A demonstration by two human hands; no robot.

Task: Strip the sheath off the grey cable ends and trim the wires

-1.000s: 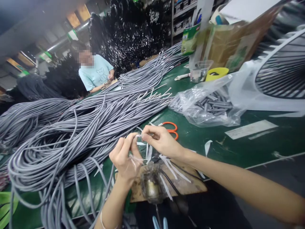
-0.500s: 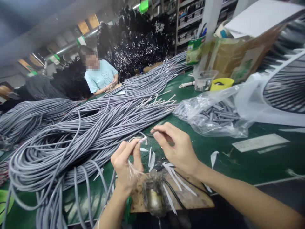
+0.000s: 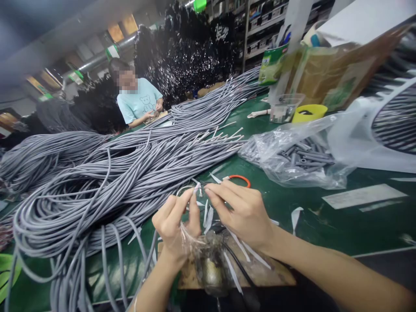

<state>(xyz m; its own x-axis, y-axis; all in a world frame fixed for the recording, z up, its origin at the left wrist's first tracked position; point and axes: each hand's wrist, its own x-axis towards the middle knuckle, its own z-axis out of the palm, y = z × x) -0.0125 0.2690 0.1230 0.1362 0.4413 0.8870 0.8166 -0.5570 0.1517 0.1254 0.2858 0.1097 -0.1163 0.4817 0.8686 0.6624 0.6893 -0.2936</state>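
Observation:
My left hand (image 3: 175, 223) pinches the stripped end of a thin cable (image 3: 197, 187), with bare copper strands (image 3: 190, 236) fanning out below its palm. My right hand (image 3: 242, 210) is closed in a pinch right beside it, fingertips at the same cable end. Both hands hover over a small wooden board (image 3: 260, 271) with a metal fixture (image 3: 209, 266) wrapped in clear film. White insulation strips (image 3: 208, 215) lie scattered around it. Orange-handled scissors (image 3: 238, 178) lie just beyond my right hand.
A big heap of grey cables (image 3: 107, 173) covers the green table (image 3: 325, 225) to the left. A clear bag of short grey tube pieces (image 3: 292, 156) lies to the right, with a yellow cup (image 3: 308, 112) and cardboard box (image 3: 338, 65) behind. Another person in a light-blue shirt (image 3: 139, 102) works at the far end.
My right hand has drawn back toward my left, uncovering the orange scissors. The pinch on the cable end has tightened and both hands sit slightly lower in view.

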